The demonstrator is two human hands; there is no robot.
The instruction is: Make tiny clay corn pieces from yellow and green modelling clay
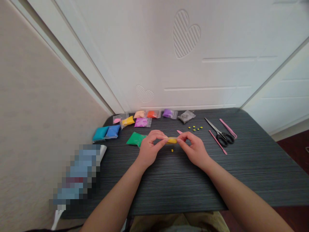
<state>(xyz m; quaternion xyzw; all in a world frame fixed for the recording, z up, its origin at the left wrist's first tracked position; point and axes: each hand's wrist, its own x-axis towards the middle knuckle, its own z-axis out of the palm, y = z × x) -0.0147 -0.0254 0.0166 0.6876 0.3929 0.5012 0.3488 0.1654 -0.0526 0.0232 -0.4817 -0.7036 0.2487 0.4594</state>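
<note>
Between my two hands is a small clear bag of yellow clay, pinched at both ends just above the table. My left hand grips its left end with thumb and fingertips. The right end is pinched by my right hand in the same way. A tiny yellow lump lies on the table just below the bag. Beside my left hand rests a green clay bag, partly covered by that hand. The tip of a pink tool shows behind my right hand, its remainder hidden.
Several clay bags line the back, including a purple bag and a grey bag. Small yellow-green pieces lie right of centre. Scissors, a pink stick tool and pink tweezers lie at right. A blurred blue package is at left.
</note>
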